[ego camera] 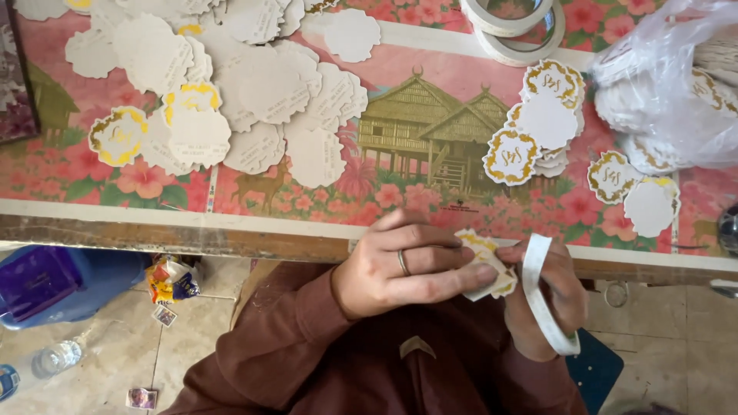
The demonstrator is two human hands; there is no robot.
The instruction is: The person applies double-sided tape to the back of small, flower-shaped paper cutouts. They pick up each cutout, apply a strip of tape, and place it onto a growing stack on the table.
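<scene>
The person is holding the work just below the near edge of the table (231,240), over the lap, where both hands can meet without reaching. The left hand (400,269), ring on one finger, is pinching a scalloped paper tag with a gold border (486,265) between thumb and fingers, pressing it flat so its face is steadied. The right hand (550,296) is closing around a roll of white tape (542,296), the ring of tape hanging across the palm and fingers, its upper edge touching the tag; it seems a strip is being laid onto the tag, though the free end is hidden behind the fingers. The two hands are close together, both clamped on their own thing and meeting at the tag. On the pink flowered tablecloth (400,196) a wide heap of blank-side tags (254,92) is lying at the far left, and a smaller stack of gold-printed tags (538,123) is sitting to the right, just beside a clear plastic bag (676,84) holding more, so the two lots are being kept apart. Two more tape rolls (515,27) are resting at the far edge. A blue container (61,284) is standing on the floor.
</scene>
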